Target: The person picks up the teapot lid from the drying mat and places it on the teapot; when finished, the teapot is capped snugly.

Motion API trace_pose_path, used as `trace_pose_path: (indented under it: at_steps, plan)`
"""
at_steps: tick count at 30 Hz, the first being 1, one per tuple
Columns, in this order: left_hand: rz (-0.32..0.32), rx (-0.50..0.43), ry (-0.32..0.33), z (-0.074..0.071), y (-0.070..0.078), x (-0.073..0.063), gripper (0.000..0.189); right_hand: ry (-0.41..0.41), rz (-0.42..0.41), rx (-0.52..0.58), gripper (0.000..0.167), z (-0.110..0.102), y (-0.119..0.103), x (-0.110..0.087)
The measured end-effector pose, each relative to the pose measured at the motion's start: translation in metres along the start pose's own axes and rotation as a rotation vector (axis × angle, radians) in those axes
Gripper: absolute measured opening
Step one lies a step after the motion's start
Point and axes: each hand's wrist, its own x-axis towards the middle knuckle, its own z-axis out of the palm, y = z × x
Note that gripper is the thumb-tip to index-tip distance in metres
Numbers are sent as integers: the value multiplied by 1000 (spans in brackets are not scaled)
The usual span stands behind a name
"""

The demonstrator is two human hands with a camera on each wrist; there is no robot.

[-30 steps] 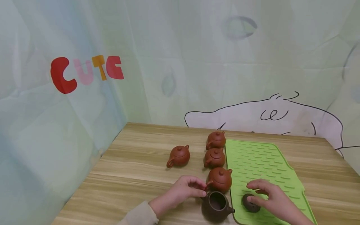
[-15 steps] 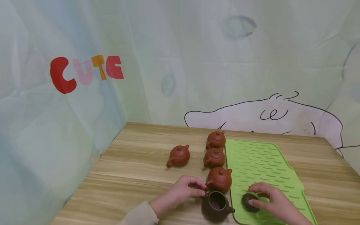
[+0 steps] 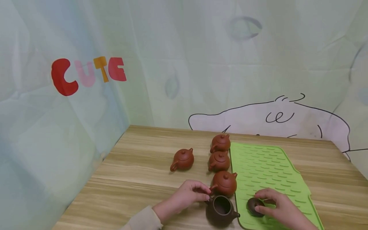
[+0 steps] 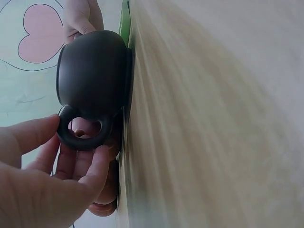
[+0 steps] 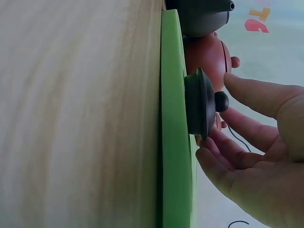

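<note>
A dark brown teapot (image 3: 217,219), its top uncovered, stands on the wooden table beside the mat's left edge, spout to the right. My left hand (image 3: 191,194) pinches its ring handle (image 4: 78,141) between thumb and fingers. The dark round lid (image 3: 251,207) lies on the green mat (image 3: 267,169), its knob (image 5: 221,101) uppermost. Around this lid my right hand (image 3: 277,206) is spread, thumb close by the knob and fingers near the far rim. Contact with the lid is hard to tell; in the right wrist view the lid's base sits on the mat.
Three reddish-brown lidded teapots form a column along the mat's left edge, the closest teapot (image 3: 225,183) right behind the dark one. Another reddish teapot (image 3: 184,159) stands apart to the left. A printed cloth (image 3: 172,64) hangs behind the table.
My right hand's fingers have lowered a little toward the lid. The lid has shifted very slightly left. My left hand and the dark teapot have stayed in place.
</note>
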Motion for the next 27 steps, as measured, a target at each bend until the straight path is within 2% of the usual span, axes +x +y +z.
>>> trace_pose_path:
  at_steps: [5, 8, 12, 23, 27]
  plan:
    - [-9, 1, 2, 0, 0, 0, 18, -12, -40, -10, 29, 1, 3, 1]
    - [-14, 0, 3, 0, 0, 0, 18, 6, -105, -17, 24, 3, 6, 1]
    - [-18, -17, -1, 0, 1, -1, 17, 26, -149, -28, 21, 4, 9, 0]
    - [-22, -22, 0, 0, 3, -1, 17, 30, -166, -13, 17, 4, 8, 0]
    - [-23, -14, 3, 0, 3, -1, 17, 3, -104, -8, 18, 2, 5, 0]
